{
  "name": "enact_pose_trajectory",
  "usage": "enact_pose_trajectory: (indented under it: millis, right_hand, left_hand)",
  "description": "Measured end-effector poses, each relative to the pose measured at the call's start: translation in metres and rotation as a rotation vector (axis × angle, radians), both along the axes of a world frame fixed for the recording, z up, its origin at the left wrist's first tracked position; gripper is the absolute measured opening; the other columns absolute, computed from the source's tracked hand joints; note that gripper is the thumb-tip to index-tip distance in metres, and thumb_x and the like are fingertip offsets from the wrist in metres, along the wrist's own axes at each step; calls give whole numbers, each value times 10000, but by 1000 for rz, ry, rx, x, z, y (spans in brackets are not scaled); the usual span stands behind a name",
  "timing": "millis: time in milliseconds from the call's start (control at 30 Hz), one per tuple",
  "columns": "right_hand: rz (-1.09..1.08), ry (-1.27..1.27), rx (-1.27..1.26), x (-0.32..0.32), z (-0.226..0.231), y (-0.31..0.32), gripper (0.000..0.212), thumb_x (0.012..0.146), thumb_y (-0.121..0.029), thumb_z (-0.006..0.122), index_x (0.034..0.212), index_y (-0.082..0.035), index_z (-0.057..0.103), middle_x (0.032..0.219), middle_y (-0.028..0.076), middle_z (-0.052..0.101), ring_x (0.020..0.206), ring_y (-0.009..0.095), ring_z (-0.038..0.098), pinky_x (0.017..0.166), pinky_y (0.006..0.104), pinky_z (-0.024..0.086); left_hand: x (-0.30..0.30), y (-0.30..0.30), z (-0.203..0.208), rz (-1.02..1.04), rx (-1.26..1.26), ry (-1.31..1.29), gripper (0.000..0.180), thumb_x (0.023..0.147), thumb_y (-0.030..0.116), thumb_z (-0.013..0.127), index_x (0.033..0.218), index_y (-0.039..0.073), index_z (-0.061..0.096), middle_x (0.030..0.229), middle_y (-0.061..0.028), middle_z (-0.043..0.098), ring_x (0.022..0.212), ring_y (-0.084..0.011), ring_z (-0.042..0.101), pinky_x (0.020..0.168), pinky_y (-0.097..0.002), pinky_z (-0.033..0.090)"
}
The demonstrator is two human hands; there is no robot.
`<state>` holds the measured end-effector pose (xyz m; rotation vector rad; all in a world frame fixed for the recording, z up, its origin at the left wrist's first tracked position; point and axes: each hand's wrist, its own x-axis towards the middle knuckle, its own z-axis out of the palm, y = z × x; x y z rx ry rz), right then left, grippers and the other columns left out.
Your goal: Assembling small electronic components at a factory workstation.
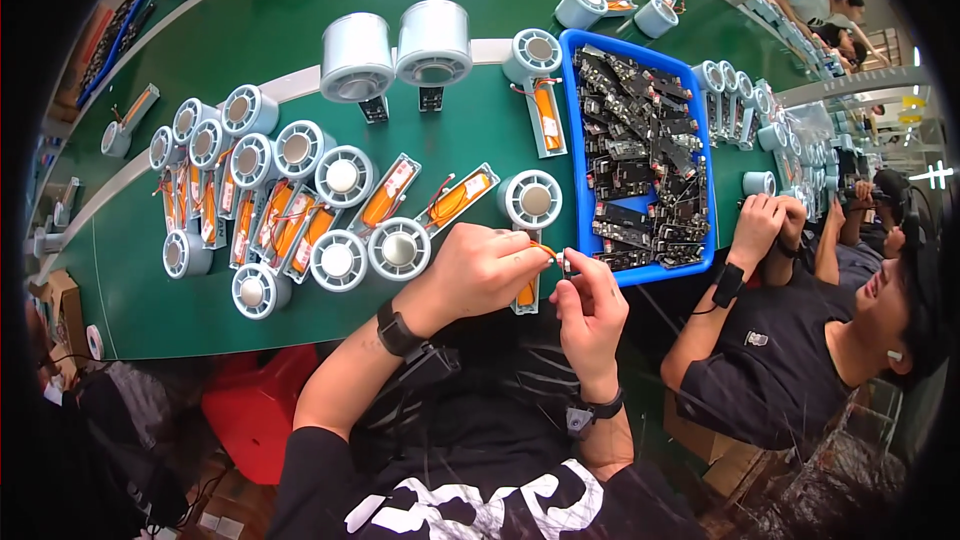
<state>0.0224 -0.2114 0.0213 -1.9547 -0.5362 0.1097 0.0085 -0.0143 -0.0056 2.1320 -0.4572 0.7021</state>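
My left hand (492, 265) is closed in a pinch on thin orange and red wires (543, 248). The wires lead toward a small dark circuit board (566, 266), which my right hand (592, 310) grips between thumb and fingers. Both hands meet over the table's near edge, with the tips close together. Just beyond them lies a pale blue handheld fan (530, 200), its open handle with an orange battery (527, 292) partly hidden behind my left hand. Whether the wire's plug touches the board cannot be made out.
A blue tray (712, 202) heaped with dark circuit boards stands right of my hands. Several open fans with orange batteries (285, 225) lie at left on the green table (140, 320). Two fans (434, 40) stand at the back. A co-worker (800, 340) sits at right; a red stool (255, 420) is below.
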Motion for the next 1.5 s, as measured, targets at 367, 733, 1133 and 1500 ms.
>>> enact_pose_trajectory:
  millis: [367, 733, 1133, 1500]
  right_hand:
    - [-28, -163, -168, -1, 2, 2, 328, 920, 12, 678, 1247, 6, 694, 1026, 143, 717, 753, 175, 672, 654, 280, 527]
    - [70, -297, -326, 6, 20, 6, 306, 906, -13, 706, 1209, 27, 696, 1056, 200, 720, 906, 331, 723, 804, 365, 571]
    - [128, -198, -268, 17, 19, -2, 353, 890, 23, 687, 1240, -12, 708, 990, 146, 751, 623, 142, 645, 594, 269, 507]
    - [314, -177, -400, 29, 42, -1, 297, 894, -19, 704, 1190, 9, 709, 1109, 192, 738, 962, 321, 742, 803, 365, 594]
  left_hand:
    - [0, -1, 1, 17, 175, -74, 122, 767, 87, 736, 875, 66, 682, 675, 10, 531, 572, -138, 610, 469, -302, 445]
    - [-1, 0, -2, 14, 187, -69, 124, 772, 95, 726, 879, 61, 673, 696, 1, 557, 599, -147, 625, 471, -298, 447]
    - [3, 5, -2, -50, 148, -49, 196, 780, 176, 793, 843, 72, 639, 700, -8, 550, 603, -168, 634, 494, -318, 465]
    - [2, 8, 1, 11, 173, -251, 231, 747, 141, 800, 924, 41, 690, 756, 0, 515, 651, -146, 574, 489, -295, 447]
